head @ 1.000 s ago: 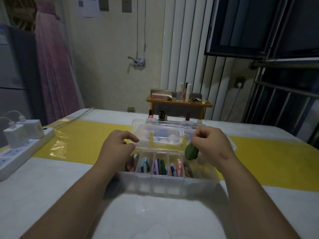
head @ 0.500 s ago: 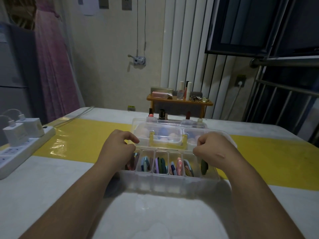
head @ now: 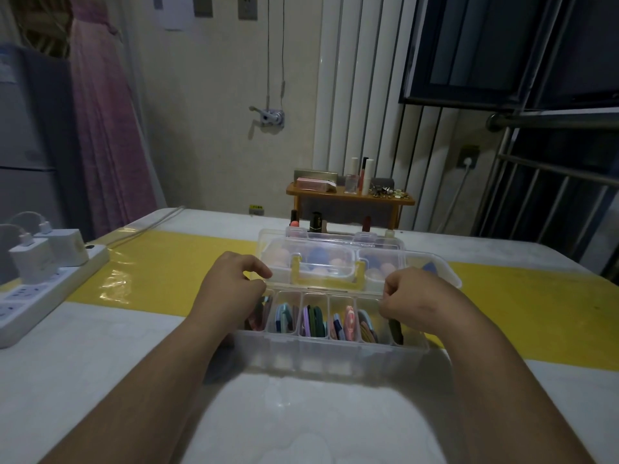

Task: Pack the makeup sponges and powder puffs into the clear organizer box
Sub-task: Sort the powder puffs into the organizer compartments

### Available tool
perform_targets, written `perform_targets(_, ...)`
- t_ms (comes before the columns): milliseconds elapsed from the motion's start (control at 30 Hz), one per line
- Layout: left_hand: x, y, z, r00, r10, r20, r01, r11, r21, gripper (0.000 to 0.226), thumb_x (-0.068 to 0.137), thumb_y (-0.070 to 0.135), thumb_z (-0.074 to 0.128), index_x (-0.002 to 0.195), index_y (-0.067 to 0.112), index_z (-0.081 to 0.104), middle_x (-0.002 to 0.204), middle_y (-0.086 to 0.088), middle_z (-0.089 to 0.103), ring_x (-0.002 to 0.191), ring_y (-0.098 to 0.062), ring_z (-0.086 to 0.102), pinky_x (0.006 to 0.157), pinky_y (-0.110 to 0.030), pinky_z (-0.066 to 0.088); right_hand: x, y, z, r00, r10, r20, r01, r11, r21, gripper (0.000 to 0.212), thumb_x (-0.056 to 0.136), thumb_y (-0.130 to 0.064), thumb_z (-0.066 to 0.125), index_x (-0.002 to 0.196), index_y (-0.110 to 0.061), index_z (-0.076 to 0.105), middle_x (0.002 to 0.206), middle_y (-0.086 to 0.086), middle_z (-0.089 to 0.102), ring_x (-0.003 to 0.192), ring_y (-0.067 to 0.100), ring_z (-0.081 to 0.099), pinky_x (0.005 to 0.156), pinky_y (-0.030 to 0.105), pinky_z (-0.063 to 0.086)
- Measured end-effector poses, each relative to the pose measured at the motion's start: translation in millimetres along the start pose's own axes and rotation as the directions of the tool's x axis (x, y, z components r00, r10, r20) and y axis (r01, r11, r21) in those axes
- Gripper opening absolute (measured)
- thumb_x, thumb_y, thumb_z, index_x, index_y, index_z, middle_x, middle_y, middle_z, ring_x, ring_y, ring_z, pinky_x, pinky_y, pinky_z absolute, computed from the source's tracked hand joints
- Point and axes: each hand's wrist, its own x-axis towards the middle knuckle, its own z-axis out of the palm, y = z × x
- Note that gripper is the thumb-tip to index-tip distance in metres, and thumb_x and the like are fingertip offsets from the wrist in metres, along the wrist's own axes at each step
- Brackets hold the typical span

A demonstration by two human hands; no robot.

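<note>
Hands are working at both ends of the clear organizer box [head: 331, 356], which is sitting at the middle of the tabletop [head: 301, 413], its far side lying over a yellow strip [head: 519, 313] that is running from the left edge to the right. Flat powder puffs [head: 313, 321] are standing on edge in the row of front compartments. Rounded makeup sponges [head: 315, 257] are showing through the clear upper section with the yellow handle [head: 326, 283] behind them.

The left hand [head: 231, 293] is hovering over the leftmost compartment with fingers curled and the thumb reaching toward the upper section; whether it is gripping anything cannot be told. The right hand [head: 415, 296] is curling its fingers down over a dark green puff [head: 397, 331] in the rightmost compartment, though whether it is pinching it cannot be told.

A white power strip [head: 43, 296] with chargers is lying along the left edge.
</note>
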Motion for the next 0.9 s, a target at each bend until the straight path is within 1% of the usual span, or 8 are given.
perform_targets(100,0,-1,0,1.000,0.003,-0.003,-0.003,1.000,-0.011,0.025,0.083,0.004,0.065,0.079,0.029,0.066,0.104,0.003,0.051,0.077,-0.010,0.055,0.074,-0.036,0.053,-1,0,0,1.000,0.003,-0.016,-0.003,1.000,0.031,0.008,0.083,-0.024,0.062,0.076,-0.019,0.064,0.078,0.002,0.065,0.076,0.017,0.062,0.070,0.029,0.052)
perform_targets(200,0,-1,0,1.000,0.006,0.000,-0.006,1.000,-0.012,0.025,0.084,0.004,0.063,0.079,0.028,0.065,0.103,0.003,0.051,0.078,-0.007,0.054,0.074,-0.034,0.051,-2,0,0,1.000,0.008,-0.018,-0.007,0.999,0.054,0.011,0.083,-0.025,0.061,0.075,-0.019,0.065,0.078,0.002,0.067,0.076,0.018,0.063,0.069,0.029,0.052)
perform_targets(333,2,-4,-2,1.000,-0.012,-0.001,0.012,0.999,-0.047,0.025,0.084,0.003,0.062,0.079,0.027,0.066,0.101,0.000,0.057,0.075,-0.012,0.054,0.060,-0.028,0.041,-2,0,0,1.000,0.008,-0.029,-0.006,0.997,0.077,0.012,0.083,-0.025,0.061,0.075,-0.017,0.065,0.077,0.004,0.068,0.076,0.019,0.064,0.069,0.030,0.052)
perform_targets(400,4,-6,-4,1.000,-0.021,-0.006,0.020,0.997,-0.079,0.025,0.083,0.003,0.062,0.078,0.027,0.067,0.100,-0.001,0.061,0.073,-0.015,0.054,0.058,-0.028,0.038,-3,-1,-1,0.999,0.003,-0.046,0.000,0.998,0.070,0.012,0.084,-0.025,0.060,0.075,-0.018,0.064,0.078,0.003,0.068,0.076,0.018,0.064,0.067,0.029,0.051)
perform_targets(533,7,-7,-9,0.998,-0.063,0.002,0.063,0.986,-0.153,0.026,0.082,-0.004,0.060,0.076,0.021,0.066,0.086,-0.001,0.064,0.061,-0.017,0.051,0.055,-0.028,0.036,-4,-1,-2,0.997,-0.008,-0.078,0.013,0.997,0.071,0.015,0.084,-0.024,0.058,0.070,-0.020,0.061,0.077,0.003,0.068,0.072,0.018,0.062,0.058,0.026,0.043)
perform_targets(633,10,-10,-16,0.995,-0.093,0.038,0.098,0.980,-0.174,0.027,0.080,-0.009,0.055,0.075,0.014,0.067,0.079,-0.008,0.065,0.062,-0.022,0.050,0.058,-0.029,0.037,-4,-2,-2,0.995,-0.015,-0.103,0.023,0.996,0.081,0.017,0.084,-0.024,0.058,0.068,-0.019,0.060,0.076,0.004,0.068,0.069,0.018,0.061,0.058,0.026,0.042)
perform_targets(767,15,-21,-27,0.974,-0.156,0.162,0.174,0.979,-0.103,0.029,0.080,-0.011,0.054,0.072,0.012,0.070,0.079,-0.012,0.065,0.068,-0.024,0.051,0.062,-0.029,0.038,-4,-3,1,0.982,-0.077,-0.175,0.106,0.981,0.165,0.019,0.086,-0.022,0.058,0.068,-0.018,0.061,0.075,0.008,0.067,0.067,0.020,0.059,0.063,0.032,0.049)
perform_targets(900,16,-28,-28,0.944,-0.213,0.250,0.203,0.977,0.066,0.032,0.079,-0.008,0.053,0.068,0.015,0.073,0.084,-0.020,0.071,0.073,-0.027,0.057,0.066,-0.030,0.044,-4,-7,10,0.963,-0.177,-0.205,0.224,0.946,0.235,0.016,0.089,-0.020,0.057,0.074,-0.021,0.062,0.074,0.003,0.064,0.073,0.020,0.063,0.066,0.035,0.055)
